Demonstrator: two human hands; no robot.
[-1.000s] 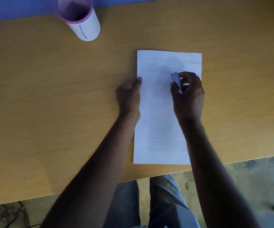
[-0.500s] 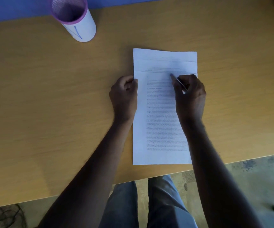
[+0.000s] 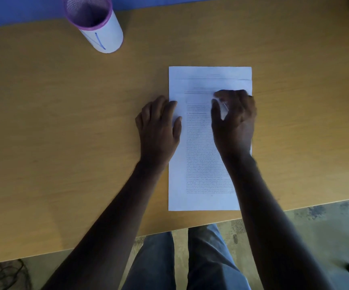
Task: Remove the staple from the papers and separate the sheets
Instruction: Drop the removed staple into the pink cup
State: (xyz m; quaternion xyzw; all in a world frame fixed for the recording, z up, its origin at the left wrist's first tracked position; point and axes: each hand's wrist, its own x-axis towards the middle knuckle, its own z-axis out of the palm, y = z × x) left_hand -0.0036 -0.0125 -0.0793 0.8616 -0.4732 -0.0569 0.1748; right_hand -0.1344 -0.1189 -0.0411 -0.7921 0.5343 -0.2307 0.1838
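A stack of white printed papers [image 3: 200, 164] lies upright on the wooden table [image 3: 64, 132], its top sheets slightly offset at the far end. My left hand [image 3: 159, 126] lies flat, fingers straight, pressing the stack's left edge. My right hand [image 3: 234, 120] rests on the upper right of the top page, its fingers curled round a thin flat silvery tool [image 3: 224, 106] whose tip points down at the paper. The staple itself is not visible.
A white cup-shaped holder with a purple mesh rim [image 3: 95, 24] stands at the far left of the table, next to a blue surface [image 3: 12, 9]. The table's near edge runs just below the papers, above my knees [image 3: 190, 258].
My left hand has uncurled and flattened onto the papers' left edge. My right hand has dropped lower over the page, and the tool now lies mostly hidden under its fingers.
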